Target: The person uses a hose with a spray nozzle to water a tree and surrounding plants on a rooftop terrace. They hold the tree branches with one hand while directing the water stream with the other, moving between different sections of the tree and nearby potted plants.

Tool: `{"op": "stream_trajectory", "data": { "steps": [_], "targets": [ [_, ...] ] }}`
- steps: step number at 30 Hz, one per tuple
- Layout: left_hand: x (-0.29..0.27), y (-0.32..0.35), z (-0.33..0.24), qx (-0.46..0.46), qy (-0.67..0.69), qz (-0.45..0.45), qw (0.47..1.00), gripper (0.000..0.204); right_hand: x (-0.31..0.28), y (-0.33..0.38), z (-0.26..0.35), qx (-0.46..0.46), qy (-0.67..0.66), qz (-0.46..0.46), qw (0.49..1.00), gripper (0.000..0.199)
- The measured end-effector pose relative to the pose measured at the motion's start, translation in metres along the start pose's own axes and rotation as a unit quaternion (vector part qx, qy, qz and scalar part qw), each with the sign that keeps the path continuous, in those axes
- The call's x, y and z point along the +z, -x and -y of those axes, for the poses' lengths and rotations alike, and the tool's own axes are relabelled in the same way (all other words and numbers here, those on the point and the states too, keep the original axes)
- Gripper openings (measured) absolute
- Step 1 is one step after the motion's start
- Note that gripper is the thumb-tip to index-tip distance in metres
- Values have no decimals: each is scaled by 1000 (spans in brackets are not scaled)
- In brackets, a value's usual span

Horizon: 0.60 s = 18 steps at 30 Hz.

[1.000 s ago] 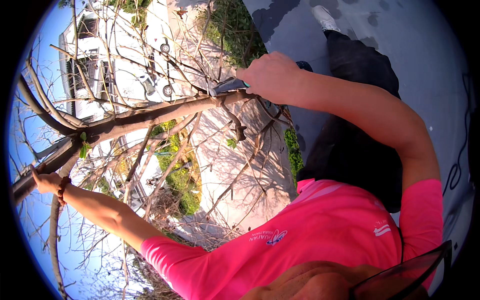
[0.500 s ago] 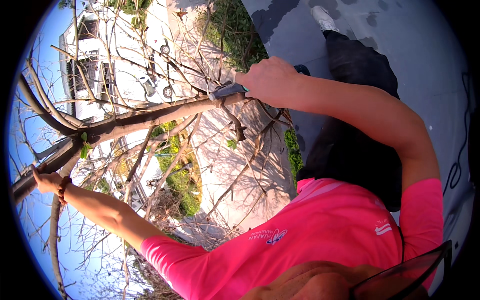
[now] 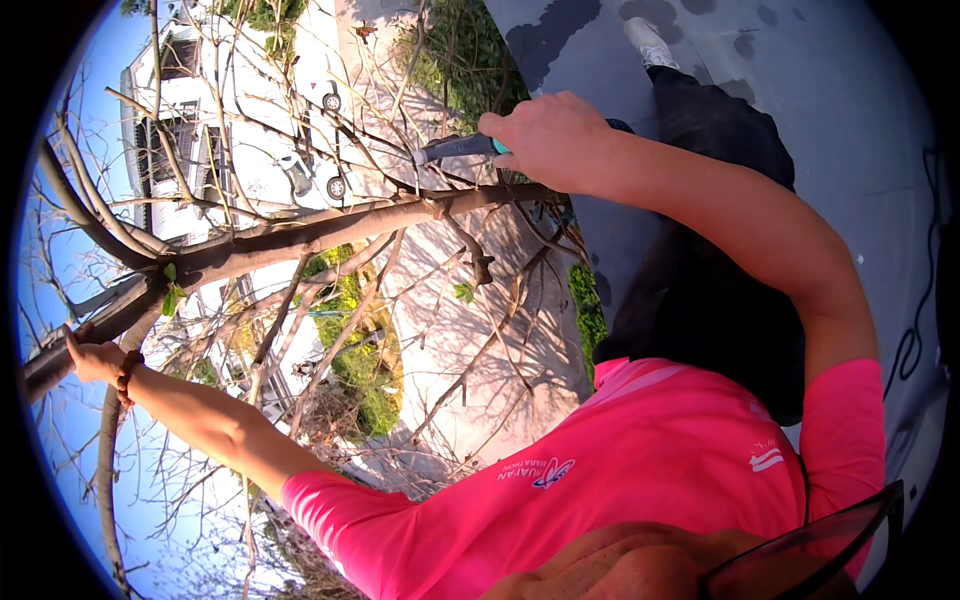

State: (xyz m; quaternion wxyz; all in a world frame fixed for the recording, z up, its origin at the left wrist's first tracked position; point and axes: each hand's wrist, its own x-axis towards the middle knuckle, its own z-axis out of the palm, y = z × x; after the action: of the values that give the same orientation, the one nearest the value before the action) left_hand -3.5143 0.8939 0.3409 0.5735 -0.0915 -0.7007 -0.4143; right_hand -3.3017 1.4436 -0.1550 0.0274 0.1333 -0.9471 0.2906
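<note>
A thick bare tree branch runs from the left edge across to below my right hand. At its far left end my left hand, with a beaded bracelet at the wrist, is closed round the bark. My right hand is closed round a dark grey hand tool with a green band and a pale, blunt tip. The tool points left, a little above the branch in the picture and apart from it. My fingers hide part of it, and its exact kind cannot be made out. A short crooked stub hangs off the branch.
Thin twigs spread all round the branch. A grey surface with damp patches lies under my leg; a dark cable curls at the right. Far below are paving, hedges, a white vehicle and a building.
My right hand and the tool have moved up in the picture, off the branch where the tool lay. My left hand stays in place on the branch.
</note>
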Motion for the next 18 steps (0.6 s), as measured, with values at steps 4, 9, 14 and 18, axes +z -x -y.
{"op": "stream_trajectory", "data": {
  "steps": [4,9,14,18],
  "targets": [
    [8,-9,10,-18,27,0,999,33,29,11,-2,-36,20,108,993,31],
    [-5,-6,8,34,-13,18,999,32,37,12,19,-66,10,174,982,30],
    [-5,-13,7,19,-15,18,1000,34,12,0,5,-6,-3,37,999,32],
    [4,-1,3,-15,8,-17,1000,34,25,11,9,-56,48,155,985,32]
  ]
}}
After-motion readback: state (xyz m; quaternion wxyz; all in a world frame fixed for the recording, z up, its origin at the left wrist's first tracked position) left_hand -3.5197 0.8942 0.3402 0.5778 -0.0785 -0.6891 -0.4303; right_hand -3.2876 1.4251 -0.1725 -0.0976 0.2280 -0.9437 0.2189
